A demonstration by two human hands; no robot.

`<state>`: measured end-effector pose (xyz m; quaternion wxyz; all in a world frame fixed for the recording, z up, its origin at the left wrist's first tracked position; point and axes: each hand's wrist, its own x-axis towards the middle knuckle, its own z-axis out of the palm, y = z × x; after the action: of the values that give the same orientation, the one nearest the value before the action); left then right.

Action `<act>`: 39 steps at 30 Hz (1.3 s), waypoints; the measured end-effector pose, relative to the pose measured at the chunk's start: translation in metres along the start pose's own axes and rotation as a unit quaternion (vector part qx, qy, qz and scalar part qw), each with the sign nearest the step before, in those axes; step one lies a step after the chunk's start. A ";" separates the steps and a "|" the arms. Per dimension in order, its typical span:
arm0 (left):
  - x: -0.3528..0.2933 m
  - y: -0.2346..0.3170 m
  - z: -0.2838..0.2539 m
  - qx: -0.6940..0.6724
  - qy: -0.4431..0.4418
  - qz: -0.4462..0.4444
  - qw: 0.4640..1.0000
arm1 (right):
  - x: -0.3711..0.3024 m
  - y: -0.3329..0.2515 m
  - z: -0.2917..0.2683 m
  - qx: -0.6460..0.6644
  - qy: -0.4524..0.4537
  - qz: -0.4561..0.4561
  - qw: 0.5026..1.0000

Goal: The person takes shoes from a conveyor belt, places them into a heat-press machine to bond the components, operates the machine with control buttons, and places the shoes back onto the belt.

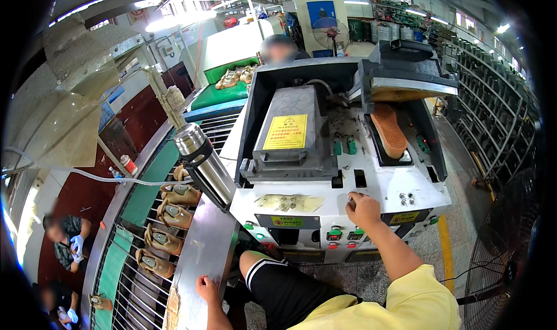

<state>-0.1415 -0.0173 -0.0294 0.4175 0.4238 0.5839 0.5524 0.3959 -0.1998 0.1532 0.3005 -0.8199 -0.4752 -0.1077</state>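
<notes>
Right hand (pixel 363 207), fingers curled together, on white machine (pixel 301 205) front edge; left hand (pixel 207 287) flat, fingers spread, on steel ledge (pixel 203 254).

Steel flask (pixel 202 159) lies tilted beside the metal worktop (pixel 203 254). Tan shoes (pixel 168 214) sit in a row on the wire conveyor (pixel 136 283); more shoes (pixel 235 76) on green belt (pixel 217 96) farther off. Standing fan (pixel 499 254) lower right. Racks (pixel 493 92) along the right, contents too small to tell.
</notes>
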 end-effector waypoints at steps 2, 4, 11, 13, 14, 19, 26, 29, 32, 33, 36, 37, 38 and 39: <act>-0.003 0.003 0.002 0.017 0.007 0.000 1.000 | 0.000 0.003 0.000 0.002 -0.006 -0.002 1.000; -0.006 0.007 0.004 0.013 0.006 0.000 1.000 | 0.000 0.005 0.002 -0.005 -0.009 -0.006 1.000; -0.003 0.003 -0.001 0.045 0.013 0.031 0.998 | 0.009 -0.003 -0.022 0.003 -0.133 0.038 0.990; -0.004 0.004 0.001 0.048 0.012 0.029 0.998 | 0.012 -0.005 -0.036 -0.006 -0.186 0.055 0.981; -0.005 0.005 0.002 0.050 0.011 0.028 0.998 | 0.015 -0.007 -0.043 -0.008 -0.212 0.050 0.976; 0.019 -0.035 -0.027 0.112 0.033 0.111 0.987 | 0.039 -0.006 -0.066 -0.020 -0.352 0.014 0.936; -0.012 0.015 0.005 0.079 0.037 0.033 0.996 | 0.126 0.072 -0.110 0.372 -0.463 0.080 0.800; -0.018 0.027 0.006 0.066 0.045 0.035 0.996 | 0.177 0.112 -0.090 0.133 0.062 0.143 0.979; -0.009 0.013 0.003 0.049 0.036 0.046 0.997 | 0.217 0.154 -0.078 -0.060 0.203 0.221 0.952; -0.007 0.012 0.002 0.053 0.041 0.047 0.997 | 0.220 0.153 -0.071 -0.097 0.204 0.231 0.946; -0.009 0.013 0.005 0.082 0.060 0.065 0.993 | 0.213 0.143 -0.070 -0.131 -0.056 0.332 0.932; -0.008 0.012 0.004 0.106 0.075 0.081 0.988 | 0.218 0.143 -0.064 -0.159 -0.092 0.337 0.923; -0.007 0.011 0.003 0.131 0.091 0.097 0.983 | 0.223 0.146 -0.060 -0.186 -0.127 0.341 0.913; -0.004 0.009 0.003 0.152 0.093 0.115 0.977 | 0.221 0.147 -0.061 -0.174 -0.102 0.339 0.919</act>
<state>-0.1371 -0.0203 -0.0202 0.2254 0.4934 0.6445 0.5389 0.6431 -0.1321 0.2467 0.1219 -0.9778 -0.1706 0.0039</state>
